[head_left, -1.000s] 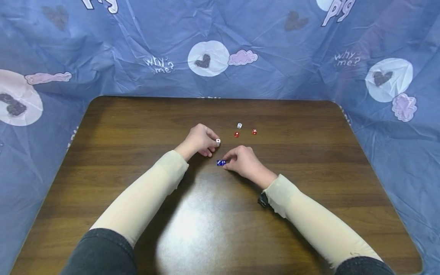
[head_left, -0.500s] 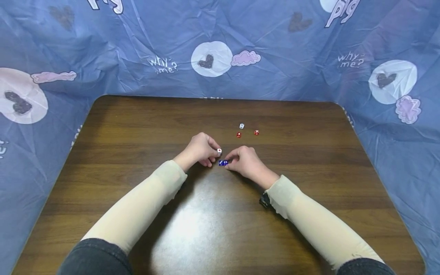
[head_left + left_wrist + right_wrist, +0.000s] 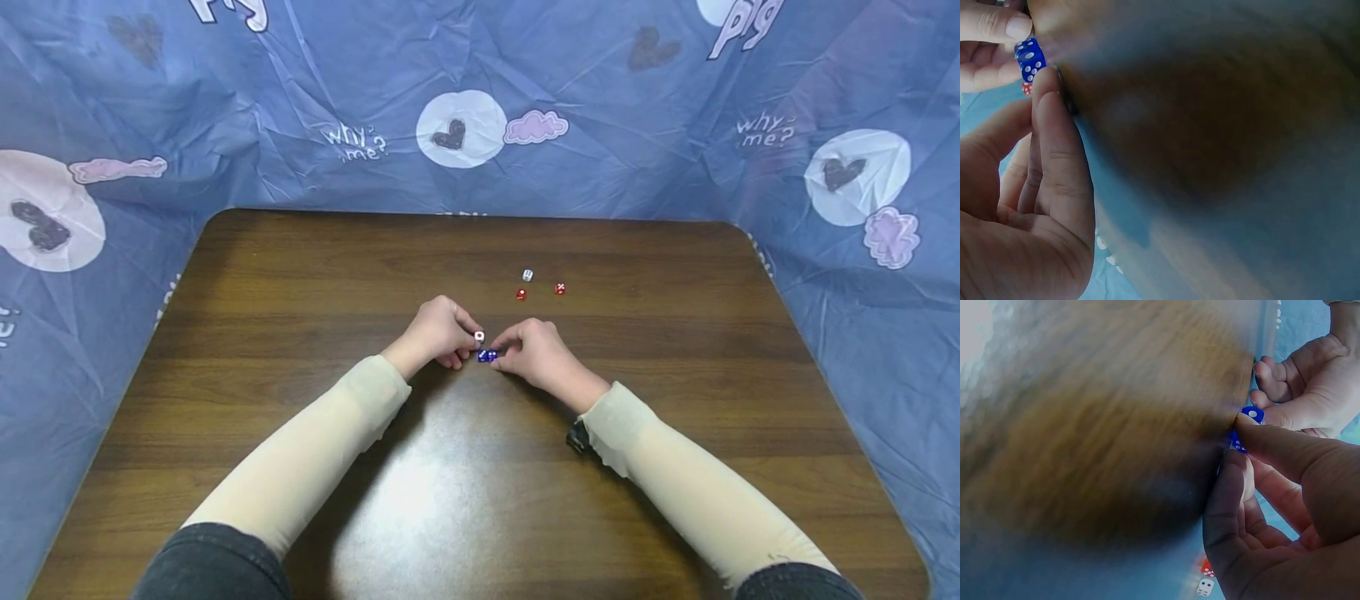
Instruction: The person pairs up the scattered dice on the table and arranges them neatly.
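Observation:
Two blue dice stand side by side on the table in the head view, the left one (image 3: 482,356) touching the right one (image 3: 492,355). My right hand (image 3: 538,354) pinches the right blue die between thumb and index finger. Between the fingertips of my left hand (image 3: 441,327) is a white die (image 3: 479,336) with a red dot on top, just behind and above the left blue die. Whether it touches the blue one I cannot tell. The left wrist view shows a blue die (image 3: 1030,59) by the fingertips, while the white die is hidden there.
Farther back on the brown wooden table (image 3: 337,275) lie a loose white die (image 3: 527,275), a red die (image 3: 521,294) and another red die (image 3: 560,288). A blue printed sheet (image 3: 637,158) hangs behind the table and along its sides.
My left hand has brought its white die toward me, close to the blue dice. My right hand has kept its hold beside them. The loose dice have stayed in place.

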The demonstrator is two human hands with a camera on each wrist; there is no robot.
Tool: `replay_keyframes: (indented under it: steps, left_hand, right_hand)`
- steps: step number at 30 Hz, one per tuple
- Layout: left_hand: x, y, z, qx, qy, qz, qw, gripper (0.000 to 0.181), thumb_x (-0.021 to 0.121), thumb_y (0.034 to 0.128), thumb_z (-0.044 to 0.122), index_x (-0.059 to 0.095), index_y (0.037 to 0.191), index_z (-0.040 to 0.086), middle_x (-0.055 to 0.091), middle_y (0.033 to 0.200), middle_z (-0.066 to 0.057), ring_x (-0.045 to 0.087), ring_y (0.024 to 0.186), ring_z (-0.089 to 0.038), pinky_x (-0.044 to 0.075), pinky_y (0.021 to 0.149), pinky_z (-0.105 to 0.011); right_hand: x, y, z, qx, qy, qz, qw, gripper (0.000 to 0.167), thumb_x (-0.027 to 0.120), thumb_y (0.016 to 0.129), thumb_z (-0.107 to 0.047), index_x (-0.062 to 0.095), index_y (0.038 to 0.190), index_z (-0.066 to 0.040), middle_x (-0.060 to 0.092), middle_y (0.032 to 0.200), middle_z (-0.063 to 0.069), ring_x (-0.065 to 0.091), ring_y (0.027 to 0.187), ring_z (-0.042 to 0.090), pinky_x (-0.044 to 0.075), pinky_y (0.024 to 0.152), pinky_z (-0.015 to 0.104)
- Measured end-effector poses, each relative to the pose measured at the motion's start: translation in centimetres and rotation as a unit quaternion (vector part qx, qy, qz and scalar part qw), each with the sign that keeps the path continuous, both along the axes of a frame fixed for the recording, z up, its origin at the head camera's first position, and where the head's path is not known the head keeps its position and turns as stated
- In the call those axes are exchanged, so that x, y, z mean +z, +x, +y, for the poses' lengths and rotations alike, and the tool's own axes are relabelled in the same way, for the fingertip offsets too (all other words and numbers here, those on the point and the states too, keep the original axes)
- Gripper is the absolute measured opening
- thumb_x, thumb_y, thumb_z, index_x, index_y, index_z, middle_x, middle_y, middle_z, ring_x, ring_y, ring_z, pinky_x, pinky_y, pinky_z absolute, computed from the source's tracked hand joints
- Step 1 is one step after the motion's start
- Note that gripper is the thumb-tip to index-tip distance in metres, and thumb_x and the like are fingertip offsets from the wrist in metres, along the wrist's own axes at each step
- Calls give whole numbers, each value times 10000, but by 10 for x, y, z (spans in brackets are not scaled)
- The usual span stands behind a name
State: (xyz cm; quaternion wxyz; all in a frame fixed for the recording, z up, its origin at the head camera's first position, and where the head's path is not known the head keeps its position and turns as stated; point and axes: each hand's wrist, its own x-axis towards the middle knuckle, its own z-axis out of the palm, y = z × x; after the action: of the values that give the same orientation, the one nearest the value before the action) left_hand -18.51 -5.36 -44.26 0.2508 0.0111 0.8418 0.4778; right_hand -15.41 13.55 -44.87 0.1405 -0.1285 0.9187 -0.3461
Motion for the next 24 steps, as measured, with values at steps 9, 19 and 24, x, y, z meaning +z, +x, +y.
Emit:
replay_keyframes:
  steps: [9,19,24]
  left_hand:
    - [-1,1,0,-46,-88,126,9999,128,790,870,15,804,996,32,687,632,-134,666,487,-218,602,466,-334]
    - [-2,0,1,-27,-175,144,9997,123,794,870,16,808,989,42,685,627,-127,663,480,-213,602,465,-337]
    - [-2,0,2,-2,-223,139,9997,116,803,869,24,809,982,50,688,625,-123,666,482,-215,602,466,-338]
  right_hand:
    - [-1,-1,-1,24,32,200,9998,161,885,813,-150,813,952,-116,656,644,-61,566,555,97,461,494,255]
    - [0,-1,-1,35,4,208,9998,160,888,813,-153,811,949,-115,656,645,-55,571,562,96,464,500,259]
    - [0,-1,0,71,-15,255,9996,159,890,811,-157,812,942,-114,656,642,-55,570,560,89,466,505,260]
